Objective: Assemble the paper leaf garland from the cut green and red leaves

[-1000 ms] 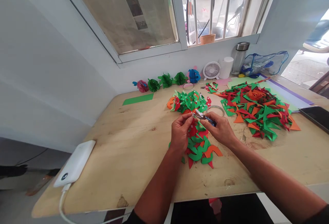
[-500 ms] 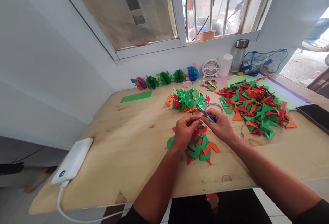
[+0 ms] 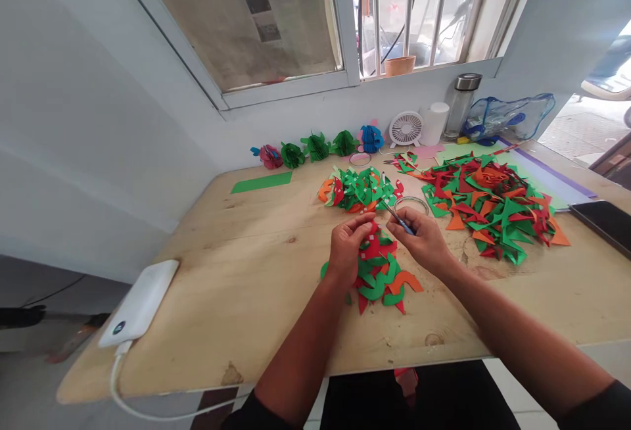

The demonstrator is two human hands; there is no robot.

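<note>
My left hand (image 3: 346, 246) is closed in a pinch above a loose pile of curved paper cutouts (image 3: 382, 279) in green, red and orange. What its fingertips hold is too small to make out. Just under them lies a red piece of paper (image 3: 375, 244) with small white squares on it. My right hand (image 3: 424, 238) is wrapped around scissors (image 3: 401, 221) with blue handles, their blades pointing up and left. Beyond the hands sits a second heap of cutouts (image 3: 362, 187) dotted with white squares. A roll of tape (image 3: 413, 205) lies flat beside the scissors.
A large mound of paper scraps (image 3: 493, 200) spreads to the right, near a phone (image 3: 604, 223). Folded paper figures (image 3: 315, 146), a small fan (image 3: 406, 129) and a glass bottle (image 3: 461, 108) line the wall. A white power bank (image 3: 140, 302) with a cable rests at left.
My left hand has drawn slightly away from my right, uncovering the red paper with white squares. The scissors have turned a little in my right hand.
</note>
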